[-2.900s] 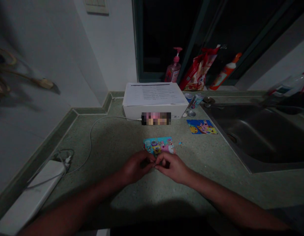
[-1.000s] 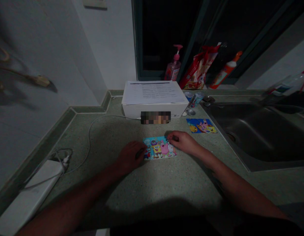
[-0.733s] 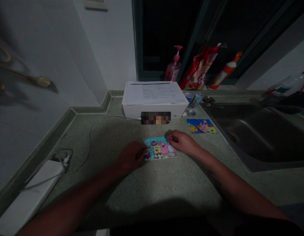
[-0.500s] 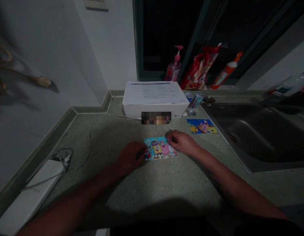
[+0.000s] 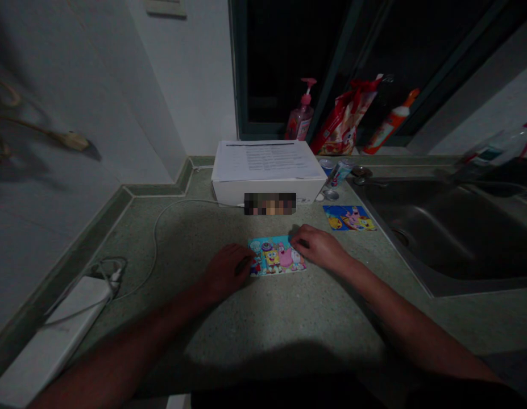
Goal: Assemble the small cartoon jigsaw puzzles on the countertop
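Observation:
On the green speckled countertop lies a cartoon picture card (image 5: 277, 257), flat, with a light blue background and several bright figures. My left hand (image 5: 227, 267) rests at its left edge, fingers curled with the tips on the card. At the upper right corner, my right hand (image 5: 316, 244) has its thumb and fingers drawn together on the card's edge. The card's left edge and upper right corner are partly covered by my fingers. A second picture card (image 5: 349, 218), with a dark blue background, lies farther right near the sink, touched by neither hand.
Behind the cards stands a white box (image 5: 269, 187) with printed paper (image 5: 263, 159) on top. Small tins (image 5: 340, 172) sit beside it. A steel sink (image 5: 455, 227) is at right. At left lie a white power strip (image 5: 54, 341) and a cable (image 5: 156, 244).
The hands and card hold nearly the same place. My right fingertips have shifted slightly at the card's upper right corner. The whole view has moved very little.

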Tool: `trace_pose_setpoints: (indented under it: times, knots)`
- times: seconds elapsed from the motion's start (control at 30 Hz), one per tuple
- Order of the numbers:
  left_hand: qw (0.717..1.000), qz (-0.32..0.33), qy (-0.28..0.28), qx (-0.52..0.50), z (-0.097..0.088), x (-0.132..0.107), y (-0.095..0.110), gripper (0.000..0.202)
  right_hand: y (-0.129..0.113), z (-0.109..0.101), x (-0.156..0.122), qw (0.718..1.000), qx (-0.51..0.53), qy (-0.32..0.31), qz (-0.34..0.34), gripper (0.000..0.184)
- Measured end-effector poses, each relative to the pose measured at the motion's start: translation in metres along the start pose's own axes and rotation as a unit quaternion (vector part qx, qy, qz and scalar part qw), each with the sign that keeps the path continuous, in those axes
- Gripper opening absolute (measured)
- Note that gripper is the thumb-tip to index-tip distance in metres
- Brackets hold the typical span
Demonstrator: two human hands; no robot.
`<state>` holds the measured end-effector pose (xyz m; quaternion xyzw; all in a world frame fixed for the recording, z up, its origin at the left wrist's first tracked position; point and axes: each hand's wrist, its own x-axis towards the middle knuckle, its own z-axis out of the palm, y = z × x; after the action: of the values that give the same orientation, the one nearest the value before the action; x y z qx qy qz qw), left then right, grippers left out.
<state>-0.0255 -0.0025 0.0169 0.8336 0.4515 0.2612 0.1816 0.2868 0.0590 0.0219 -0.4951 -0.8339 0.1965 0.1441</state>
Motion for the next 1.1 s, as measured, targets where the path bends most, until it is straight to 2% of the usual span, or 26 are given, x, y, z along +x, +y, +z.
trace_pose_setpoints:
  times: [0.1,0.2,0.3,0.43,0.5,0.6,0.77,0.97,1.1]
  knots:
    - [1.000,-0.003,-0.001,0.003,0.002,-0.001,-0.002,0.015,-0.001,-0.006,-0.001,1.000,0.000,-0.004,0.000,0.014]
    - [1.000,-0.009,0.000,0.003,0.003,-0.001,-0.003,0.015,0.005,-0.023,-0.004,1.000,0.008,0.026,0.010,0.016]
    - [1.000,0.001,0.016,-0.003,0.003,-0.002,-0.004,0.016,0.024,-0.043,-0.010,0.998,0.007,0.055,0.035,0.015]
    - [0.998,-0.004,0.057,0.003,0.004,-0.002,-0.007,0.019,0.051,-0.055,-0.022,0.997,0.027,0.020,0.068,0.015]
    - [0.997,-0.013,0.071,0.003,0.003,-0.002,-0.008,0.019,0.056,-0.054,-0.026,0.996,0.041,-0.006,0.075,0.015]
    - [0.997,-0.023,0.070,-0.001,0.003,-0.002,-0.008,0.019,0.050,-0.047,-0.027,0.995,0.057,-0.028,0.074,0.011]
    - [0.998,-0.017,0.061,-0.005,0.002,-0.001,-0.006,0.022,0.034,-0.034,-0.024,0.995,0.054,-0.014,0.077,0.009]
    - [0.999,0.019,0.038,-0.002,0.002,0.000,-0.001,0.018,0.033,-0.030,-0.022,0.995,0.058,-0.006,0.076,0.014]
    - [0.999,0.042,0.033,0.006,0.003,0.000,0.002,0.016,0.031,-0.032,-0.022,0.992,0.096,-0.024,0.081,0.012]
